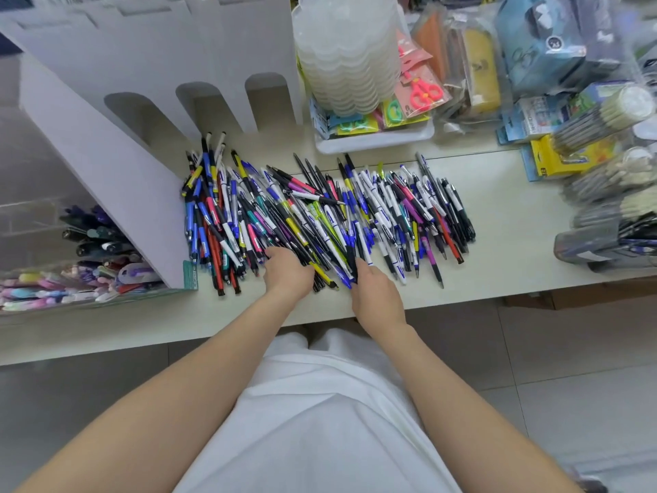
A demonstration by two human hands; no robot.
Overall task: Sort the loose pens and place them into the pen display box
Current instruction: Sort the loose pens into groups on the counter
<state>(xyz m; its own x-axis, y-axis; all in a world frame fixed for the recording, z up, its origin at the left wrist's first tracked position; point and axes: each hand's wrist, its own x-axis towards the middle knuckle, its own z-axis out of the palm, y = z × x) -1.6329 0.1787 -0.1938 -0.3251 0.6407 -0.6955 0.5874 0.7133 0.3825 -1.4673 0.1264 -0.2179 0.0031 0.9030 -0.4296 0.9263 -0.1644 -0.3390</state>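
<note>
Head view: at nine o'clock the grey cardboard pen display box (106,165) stands on the white bench (505,225), and its arched slots look unfilled. The wide heap of loose multicoloured plastic pens (320,211) touches its wall, so sorting seems barely begun. The left hand (288,275) digs into the heap, fingers hidden, grip unclear. At five o'clock the right hand (377,297) curls round a small bunch of blue and black pens (353,257).

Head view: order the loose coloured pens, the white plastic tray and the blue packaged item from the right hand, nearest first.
1. loose coloured pens: touching the right hand at its fingers.
2. white plastic tray: behind the pens, straight ahead.
3. blue packaged item: far back right.
</note>
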